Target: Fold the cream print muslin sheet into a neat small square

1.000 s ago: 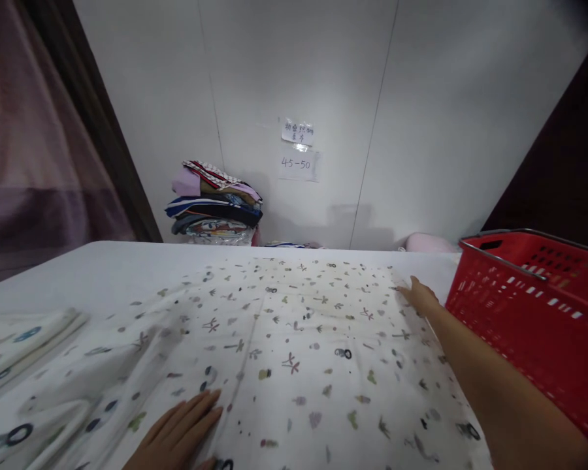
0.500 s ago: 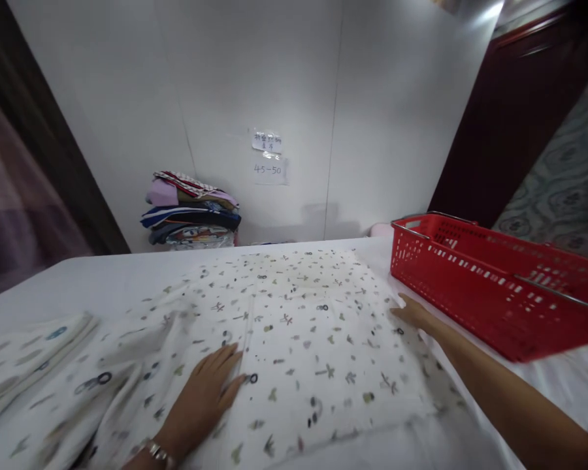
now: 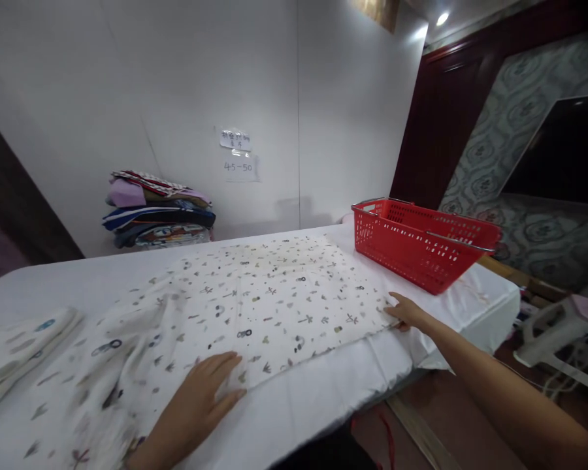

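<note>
A white printed cloth (image 3: 279, 303) with small grey, green and brown motifs lies spread over the table. Its right half is fairly smooth, while the left part is bunched into wrinkles. My left hand (image 3: 200, 398) rests palm down by the cloth's front edge, fingers stretched out and thumb apart. At the front right corner my right hand (image 3: 406, 312) has its fingertips closed on the fabric, arm reaching out from the right. A folded piece of similar printed cloth (image 3: 24, 346) lies at the far left.
A red plastic basket (image 3: 416, 245) with metal handles stands at the table's right end. Folded clothes (image 3: 159, 212) are stacked against the wall at back left. Paper notes (image 3: 240, 166) hang on the wall. A pale plastic stool (image 3: 563, 333) is beyond the white-covered table (image 3: 318, 398).
The view has swung right, showing more of the basket and the table's front edge. My right hand has slid along the cloth's right side to the front corner. My left hand stays flat.
</note>
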`<state>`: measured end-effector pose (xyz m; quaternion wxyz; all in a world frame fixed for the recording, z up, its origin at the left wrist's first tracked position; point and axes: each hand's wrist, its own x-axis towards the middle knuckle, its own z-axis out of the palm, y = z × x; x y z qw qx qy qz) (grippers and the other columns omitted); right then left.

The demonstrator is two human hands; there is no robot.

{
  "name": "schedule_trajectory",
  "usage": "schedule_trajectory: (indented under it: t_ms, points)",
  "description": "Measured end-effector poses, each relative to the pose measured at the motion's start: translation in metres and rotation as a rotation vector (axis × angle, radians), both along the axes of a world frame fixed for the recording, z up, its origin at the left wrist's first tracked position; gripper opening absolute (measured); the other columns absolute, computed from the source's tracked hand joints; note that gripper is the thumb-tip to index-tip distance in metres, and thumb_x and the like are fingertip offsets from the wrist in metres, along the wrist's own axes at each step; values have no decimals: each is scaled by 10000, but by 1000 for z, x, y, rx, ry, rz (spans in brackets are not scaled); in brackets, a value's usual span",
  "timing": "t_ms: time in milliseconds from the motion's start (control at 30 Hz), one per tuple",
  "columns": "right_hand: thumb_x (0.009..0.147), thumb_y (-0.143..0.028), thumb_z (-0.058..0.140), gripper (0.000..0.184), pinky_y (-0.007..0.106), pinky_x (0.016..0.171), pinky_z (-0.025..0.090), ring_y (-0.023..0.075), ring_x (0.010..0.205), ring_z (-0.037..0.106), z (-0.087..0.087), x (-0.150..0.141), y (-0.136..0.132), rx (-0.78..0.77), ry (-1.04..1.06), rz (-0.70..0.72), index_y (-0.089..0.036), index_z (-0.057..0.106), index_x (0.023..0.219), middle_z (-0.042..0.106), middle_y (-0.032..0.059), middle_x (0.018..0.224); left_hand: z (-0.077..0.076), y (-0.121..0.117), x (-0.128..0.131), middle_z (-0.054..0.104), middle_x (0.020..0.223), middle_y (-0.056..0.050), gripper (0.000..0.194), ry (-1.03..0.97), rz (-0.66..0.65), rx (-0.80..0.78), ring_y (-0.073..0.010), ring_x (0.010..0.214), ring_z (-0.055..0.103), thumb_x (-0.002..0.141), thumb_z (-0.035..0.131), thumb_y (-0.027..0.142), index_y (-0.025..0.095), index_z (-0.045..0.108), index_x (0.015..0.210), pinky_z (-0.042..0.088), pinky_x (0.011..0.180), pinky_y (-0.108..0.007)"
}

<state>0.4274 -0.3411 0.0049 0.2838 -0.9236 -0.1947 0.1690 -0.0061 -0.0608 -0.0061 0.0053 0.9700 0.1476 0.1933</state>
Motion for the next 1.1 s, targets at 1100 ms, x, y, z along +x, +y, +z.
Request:
schedule_trajectory:
  t_ms: [1100]
  points:
    - [767, -307, 401, 372, 350, 860, 430, 264, 994, 583, -43, 13, -54, -94, -364, 329, -254, 652, 1037, 652, 45, 1068, 1, -40, -36, 633, 933, -2, 374, 49, 51, -22, -157, 830, 569, 754, 386, 33, 258, 601, 962, 460, 746, -294]
